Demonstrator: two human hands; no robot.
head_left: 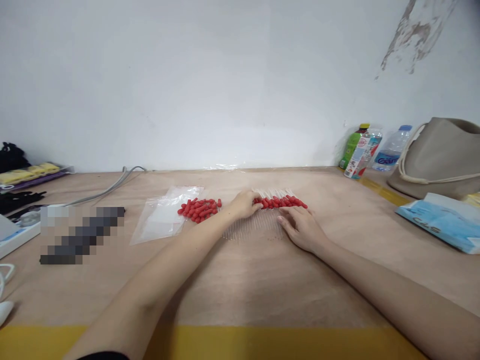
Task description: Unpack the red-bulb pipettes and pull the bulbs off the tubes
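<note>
A row of thin clear glass tubes [251,227] lies side by side on the table, with red rubber bulbs [281,201] in a line across them. At the left end of this row, my left hand [246,204] has its fingers curled in a pinch around a red bulb, which the fingers mostly cover. Lying low over the right end of the row, my right hand [302,227] has its fingers stretched out, touching the bulbs and tubes. A loose pile of red bulbs [199,210] sits left of my left hand.
Clear plastic bags [157,217] lie beside the pile. A grey cable [108,189] and a blurred dark object [84,235] are further left. At right stand a green bottle [352,147], other bottles, a grey bag [438,155] and a blue tissue pack [442,222].
</note>
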